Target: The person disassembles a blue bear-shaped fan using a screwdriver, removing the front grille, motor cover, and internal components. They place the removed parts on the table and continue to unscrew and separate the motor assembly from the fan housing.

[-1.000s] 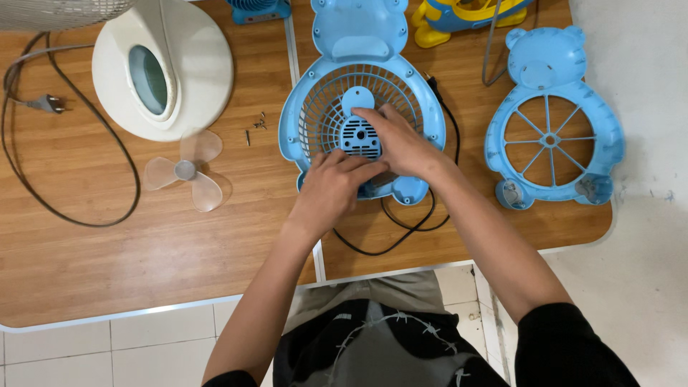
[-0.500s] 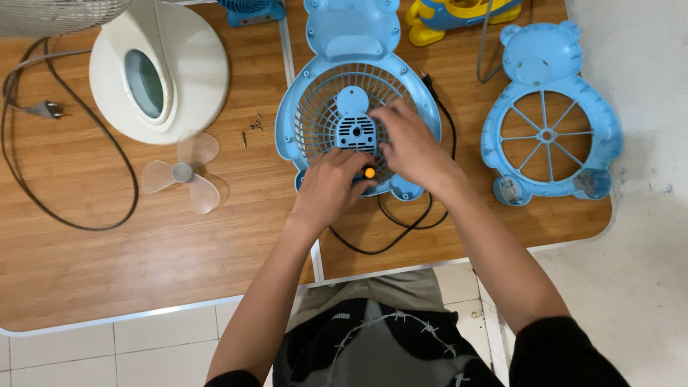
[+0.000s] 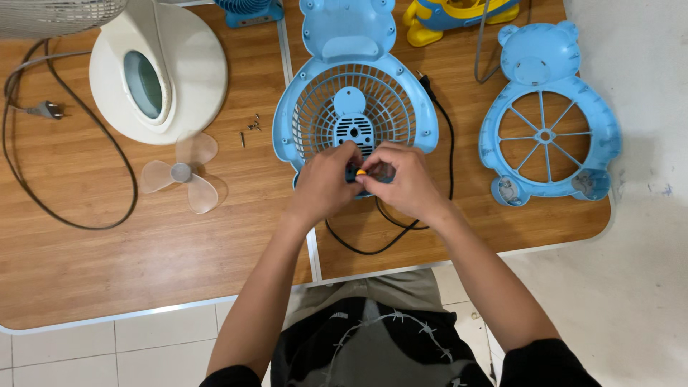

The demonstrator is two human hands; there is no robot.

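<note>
A blue bear-shaped fan housing (image 3: 355, 93) with a round grille lies flat on the wooden table (image 3: 143, 258). At its lower edge sits a small orange knob (image 3: 360, 172) on a dark part. My left hand (image 3: 322, 183) and my right hand (image 3: 408, 186) meet there, fingertips pinched around the knob from both sides. The fingers hide most of the dark part. A black cord (image 3: 448, 143) runs from under the housing and loops below my right hand.
A matching blue front grille (image 3: 548, 136) lies at the right. At the left are a white fan base (image 3: 179, 64), a clear propeller blade (image 3: 183, 175), a few loose screws (image 3: 251, 127), and a grey cable with plug (image 3: 46, 110). A yellow fan (image 3: 459, 14) is at the top.
My right hand has come down from the centre of the grille to the housing's lower edge. Both hands now close together on the orange knob.
</note>
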